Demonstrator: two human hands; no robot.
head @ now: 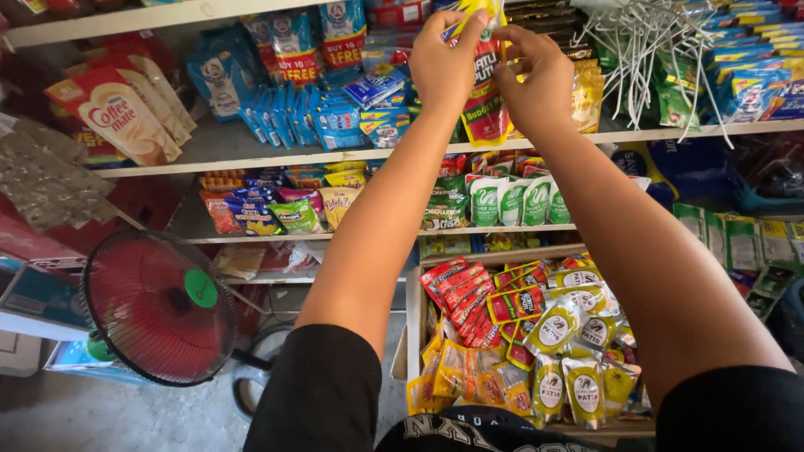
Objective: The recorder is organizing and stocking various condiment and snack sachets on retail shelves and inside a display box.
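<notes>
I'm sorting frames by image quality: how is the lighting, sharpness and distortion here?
Head view: even, soft light, no harsh shadows; the left hand and right hand on the red sachet are fairly sharp; glare on the glossy sachets in the wooden tray; wide-angle lens bows the shelf edges; the red fan looks slightly soft.

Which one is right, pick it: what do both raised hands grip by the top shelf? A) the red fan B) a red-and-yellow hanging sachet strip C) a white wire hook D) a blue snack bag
B: the left hand and right hand pinch the red-and-yellow hanging sachet strip between them.
</notes>
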